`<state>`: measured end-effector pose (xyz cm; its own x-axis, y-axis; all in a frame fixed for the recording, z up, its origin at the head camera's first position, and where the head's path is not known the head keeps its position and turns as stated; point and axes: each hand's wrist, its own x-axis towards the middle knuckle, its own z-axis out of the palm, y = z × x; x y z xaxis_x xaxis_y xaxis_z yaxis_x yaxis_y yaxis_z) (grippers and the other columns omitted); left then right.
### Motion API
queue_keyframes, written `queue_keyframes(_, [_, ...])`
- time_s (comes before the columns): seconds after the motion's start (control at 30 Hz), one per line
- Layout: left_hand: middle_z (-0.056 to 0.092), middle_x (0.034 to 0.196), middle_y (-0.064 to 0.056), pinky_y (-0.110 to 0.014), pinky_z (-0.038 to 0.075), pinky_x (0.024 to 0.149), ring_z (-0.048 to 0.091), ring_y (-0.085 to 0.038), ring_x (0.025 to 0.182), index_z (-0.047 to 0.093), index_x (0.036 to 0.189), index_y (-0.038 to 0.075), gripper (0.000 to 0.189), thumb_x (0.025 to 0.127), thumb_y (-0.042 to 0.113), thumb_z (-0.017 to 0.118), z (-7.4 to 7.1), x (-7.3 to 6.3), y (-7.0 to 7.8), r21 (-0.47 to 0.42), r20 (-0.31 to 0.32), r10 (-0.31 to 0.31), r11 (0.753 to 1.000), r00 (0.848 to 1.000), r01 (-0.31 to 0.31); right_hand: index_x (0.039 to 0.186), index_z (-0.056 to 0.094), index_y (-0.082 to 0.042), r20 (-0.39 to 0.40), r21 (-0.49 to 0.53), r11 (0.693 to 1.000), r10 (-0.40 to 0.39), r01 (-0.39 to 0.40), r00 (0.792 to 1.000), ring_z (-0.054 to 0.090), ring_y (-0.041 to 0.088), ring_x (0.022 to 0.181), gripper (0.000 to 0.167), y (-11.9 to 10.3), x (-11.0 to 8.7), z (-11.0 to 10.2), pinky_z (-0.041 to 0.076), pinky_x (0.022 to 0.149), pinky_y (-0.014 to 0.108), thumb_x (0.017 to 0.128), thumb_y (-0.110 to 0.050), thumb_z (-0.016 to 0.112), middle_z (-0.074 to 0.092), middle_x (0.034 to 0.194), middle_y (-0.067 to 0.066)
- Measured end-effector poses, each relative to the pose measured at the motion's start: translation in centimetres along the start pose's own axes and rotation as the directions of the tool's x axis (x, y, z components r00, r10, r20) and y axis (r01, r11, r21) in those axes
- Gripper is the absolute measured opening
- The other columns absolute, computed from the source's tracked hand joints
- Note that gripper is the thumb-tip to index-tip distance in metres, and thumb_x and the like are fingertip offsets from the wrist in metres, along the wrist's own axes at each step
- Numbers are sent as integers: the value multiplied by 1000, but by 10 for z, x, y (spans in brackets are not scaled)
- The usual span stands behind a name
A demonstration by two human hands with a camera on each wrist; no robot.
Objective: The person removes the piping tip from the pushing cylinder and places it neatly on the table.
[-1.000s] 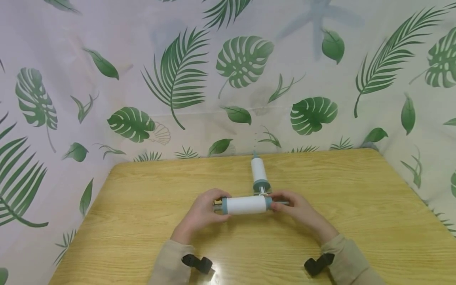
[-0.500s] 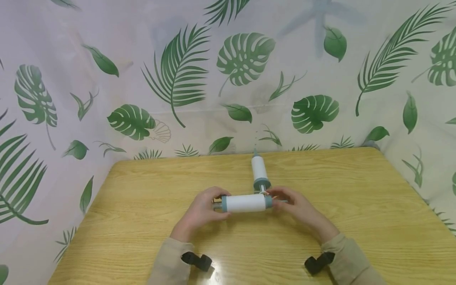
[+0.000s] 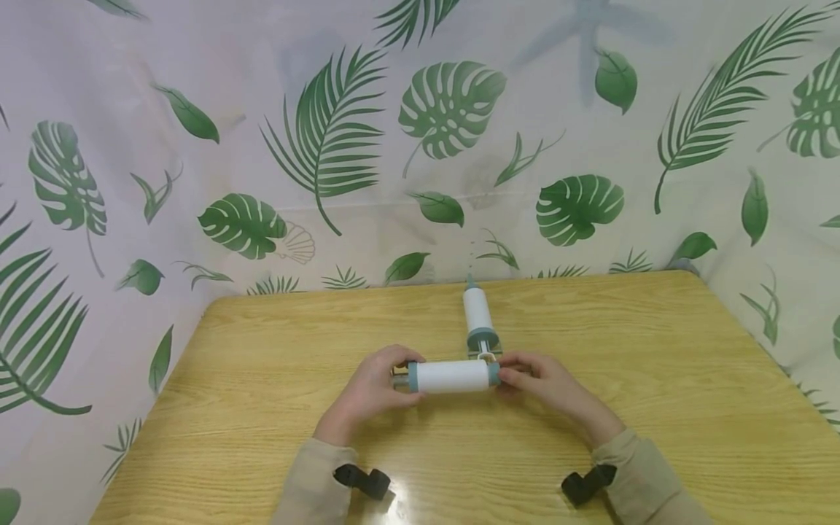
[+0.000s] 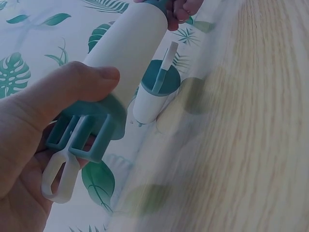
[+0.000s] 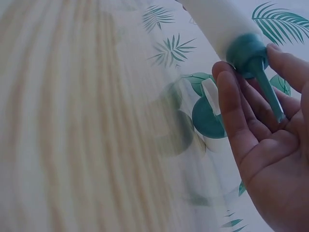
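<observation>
The left hand [image 3: 374, 390] is closed around the plunger end of the held syringe [image 3: 453, 376], its thumb lying along the white barrel next to the blue-green collar [image 4: 104, 113] and the other fingers partly hidden behind. The right hand [image 3: 547, 383] pinches the opposite end between thumb and fingertips, only as wide as the blue-green cap [image 5: 246, 52], with the thin nozzle [image 5: 267, 89] pointing in over the palm. The held syringe lies crosswise between the two hands, over the table; a white loop handle [image 4: 60, 177] sticks out at its left end. Just beyond the held syringe, nearer its right end, a second syringe [image 3: 477, 310] lies lengthwise on the table [image 3: 262, 408], handle toward the held one and tip toward the far edge; whether the two touch cannot be told. On the near side of the held syringe are two beige sleeves [image 3: 315, 481], each with a small black camera [image 3: 588, 485] at the wrist. Farthest behind it hangs a white leaf-printed sheet [image 3: 367, 233].
</observation>
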<state>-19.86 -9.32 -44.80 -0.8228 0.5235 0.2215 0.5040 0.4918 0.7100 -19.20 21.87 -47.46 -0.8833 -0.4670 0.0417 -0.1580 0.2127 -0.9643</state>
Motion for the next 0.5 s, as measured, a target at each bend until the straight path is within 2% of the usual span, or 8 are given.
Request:
queue_keyframes(0.17, [63, 110, -1, -37, 51, 86, 59, -19, 102, 65, 109, 10, 42, 73, 13, 84, 0, 0, 0, -8, 5, -26, 1000, 1000, 26, 123, 56, 5, -21, -12, 1000, -20, 20, 1000, 64, 24, 98, 35, -2, 0, 0, 53, 83, 34, 95, -15, 61, 61, 114, 21])
queue_keyframes(0.37, [63, 111, 1, -35, 50, 86, 59, -17, 103, 65, 109, 11, 41, 73, 14, 84, -1, 0, -1, -30, 5, -43, 999, 999, 43, 122, 58, 0, -52, -87, 995, -50, 45, 997, 59, 19, 105, 35, -2, 0, 1, 49, 88, 29, 90, -13, 67, 59, 121, 18])
queue_keyframes(0.5, [62, 111, 1, -35, 50, 86, 59, -17, 103, 65, 109, 11, 41, 73, 14, 84, -1, 0, -2, -39, 6, -39, 998, 999, 40, 122, 57, 0, -36, -68, 995, -73, 71, 997, 59, 21, 106, 37, -2, 0, 1, 49, 89, 29, 88, -10, 69, 57, 125, 19])
